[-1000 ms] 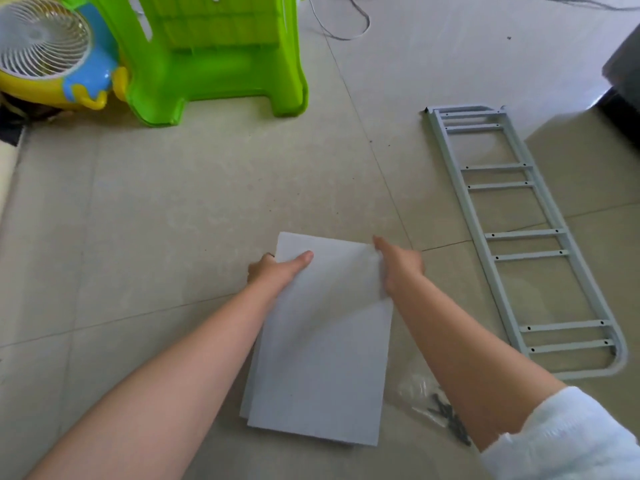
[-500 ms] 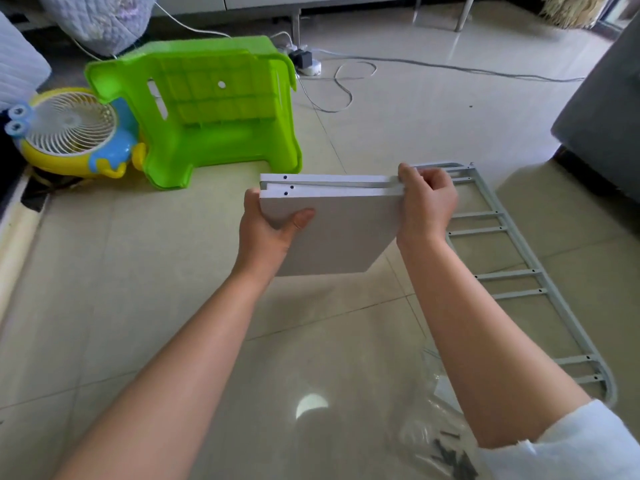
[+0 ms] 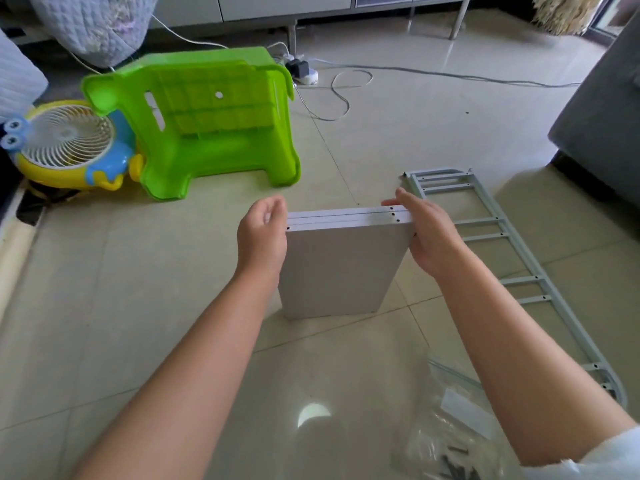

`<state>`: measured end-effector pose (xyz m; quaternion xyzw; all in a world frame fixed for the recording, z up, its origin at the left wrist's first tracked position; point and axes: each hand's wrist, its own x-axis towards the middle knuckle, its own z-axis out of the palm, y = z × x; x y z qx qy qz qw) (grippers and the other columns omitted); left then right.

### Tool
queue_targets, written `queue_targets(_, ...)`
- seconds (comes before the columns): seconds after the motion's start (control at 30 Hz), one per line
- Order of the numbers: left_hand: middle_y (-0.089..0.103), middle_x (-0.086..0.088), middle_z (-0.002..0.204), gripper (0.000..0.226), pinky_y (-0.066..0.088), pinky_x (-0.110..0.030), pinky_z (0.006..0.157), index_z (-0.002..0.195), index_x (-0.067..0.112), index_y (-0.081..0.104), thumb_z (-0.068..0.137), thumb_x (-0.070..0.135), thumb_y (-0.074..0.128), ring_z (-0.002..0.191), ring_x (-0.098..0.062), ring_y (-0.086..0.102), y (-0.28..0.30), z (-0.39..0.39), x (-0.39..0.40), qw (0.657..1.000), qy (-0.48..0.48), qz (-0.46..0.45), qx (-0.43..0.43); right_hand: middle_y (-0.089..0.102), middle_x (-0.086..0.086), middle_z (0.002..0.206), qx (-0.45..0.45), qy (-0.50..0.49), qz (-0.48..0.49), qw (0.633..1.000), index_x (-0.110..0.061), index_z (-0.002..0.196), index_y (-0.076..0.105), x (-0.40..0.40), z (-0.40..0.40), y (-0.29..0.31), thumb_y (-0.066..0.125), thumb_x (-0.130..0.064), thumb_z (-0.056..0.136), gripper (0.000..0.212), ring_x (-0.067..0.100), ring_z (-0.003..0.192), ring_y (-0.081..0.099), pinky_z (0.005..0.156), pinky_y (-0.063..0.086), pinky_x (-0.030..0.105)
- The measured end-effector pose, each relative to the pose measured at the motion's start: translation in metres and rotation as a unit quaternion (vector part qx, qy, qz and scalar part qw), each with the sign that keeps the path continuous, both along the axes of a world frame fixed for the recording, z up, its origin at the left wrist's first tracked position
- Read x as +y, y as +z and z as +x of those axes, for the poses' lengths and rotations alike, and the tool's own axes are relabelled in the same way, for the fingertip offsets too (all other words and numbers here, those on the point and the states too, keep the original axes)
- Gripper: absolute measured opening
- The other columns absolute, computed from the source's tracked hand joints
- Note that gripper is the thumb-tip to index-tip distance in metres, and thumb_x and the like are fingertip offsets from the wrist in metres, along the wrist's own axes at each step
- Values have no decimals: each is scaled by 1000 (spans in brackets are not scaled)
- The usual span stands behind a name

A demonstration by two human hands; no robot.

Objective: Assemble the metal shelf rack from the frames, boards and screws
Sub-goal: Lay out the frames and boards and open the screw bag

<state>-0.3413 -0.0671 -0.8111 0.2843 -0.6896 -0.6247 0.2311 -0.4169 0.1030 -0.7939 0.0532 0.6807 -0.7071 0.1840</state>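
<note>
A stack of three grey boards (image 3: 339, 268) stands on its lower edge on the tiled floor, its top edges with small screw holes facing up. My left hand (image 3: 263, 237) rests against the stack's left side with loosely curled fingers. My right hand (image 3: 427, 237) lies flat with straight fingers against the right side. A grey metal ladder-like frame (image 3: 502, 261) lies flat on the floor to the right, partly behind my right arm. A clear plastic bag with dark screws (image 3: 450, 459) lies at the bottom right.
A green plastic stool (image 3: 214, 119) lies on its side at the back left, next to a yellow and blue toy fan (image 3: 69, 143). White cables (image 3: 339, 95) run across the far floor. Grey furniture (image 3: 606, 126) stands at the right edge.
The boards were lifted off the floor, turned upright and set down on their lower edge. Both hands went from gripping the stack's top corners to resting against its sides.
</note>
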Motion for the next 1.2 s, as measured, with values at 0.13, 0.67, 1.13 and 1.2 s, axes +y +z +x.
queue_targets(0.13, 54, -7, 132, 34, 34, -23, 98, 129, 6, 51, 98, 11, 39, 123, -19, 49, -8, -5, 4, 998, 8, -43, -43, 57, 4, 87, 41, 6, 97, 994, -10, 93, 63, -1, 0, -3, 45, -23, 96, 22, 15, 82, 50, 70, 37, 25)
queue_targets(0.67, 51, 3, 111, 74, 41, 0, 73, 138, 13, 27, 73, 6, 61, 90, 1, 51, -27, 33, -2, 987, -159, 32, -15, 52, 5, 126, 66, 159, -42, 984, -19, 126, 43, 28, 7, -18, 67, -19, 79, 53, 16, 110, 53, 99, 41, 28)
queue_targets(1.13, 48, -29, 124, 45, 37, -37, 89, 128, -10, 37, 94, 15, 48, 116, -39, 47, -38, 35, -2, 925, -111, -327, -158, 54, 3, 100, 239, 75, 216, 944, -1, 114, 50, 17, 35, -47, 34, -6, 98, 24, 14, 92, 49, 65, 33, 17)
queue_targets(1.2, 50, -30, 119, 41, 39, -39, 87, 125, -11, 39, 93, 13, 49, 112, -41, 49, -35, 37, -2, 920, -126, -338, -154, 50, -3, 94, 230, 71, 196, 951, -9, 101, 51, 18, 40, -43, 32, -5, 98, 19, 8, 87, 48, 60, 35, 10)
